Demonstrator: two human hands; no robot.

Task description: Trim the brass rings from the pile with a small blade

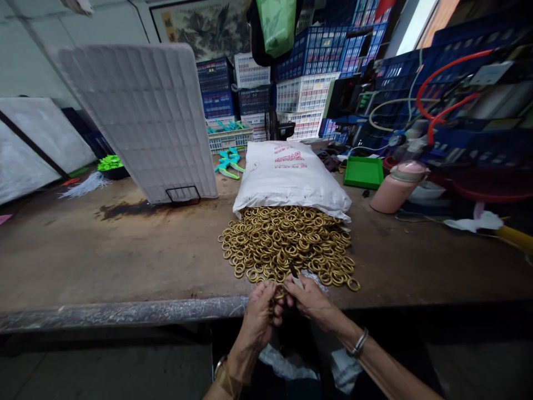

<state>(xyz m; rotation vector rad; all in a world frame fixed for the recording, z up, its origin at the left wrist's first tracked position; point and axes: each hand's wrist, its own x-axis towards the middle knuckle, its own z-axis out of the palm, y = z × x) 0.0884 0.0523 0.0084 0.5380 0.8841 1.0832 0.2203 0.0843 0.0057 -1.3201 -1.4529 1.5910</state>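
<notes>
A heap of small brass rings (287, 241) spills from a white sack (289, 175) onto the brown workbench (125, 250). My left hand (259, 316) is closed around a bunch of the rings at the bench's near edge. My right hand (310, 300) is pinched on a small dark tool (293, 273) with a pale tip, touching the rings held between both hands. A bracelet shows on each wrist.
A tilted white grid tray (145, 122) stands at the back left. A green tray (363, 172), a pink bottle (397, 186) and red hoses (447, 83) lie to the right. Blue and white crates (308, 83) are stacked behind. Teal plastic parts (229, 161) lie near the sack.
</notes>
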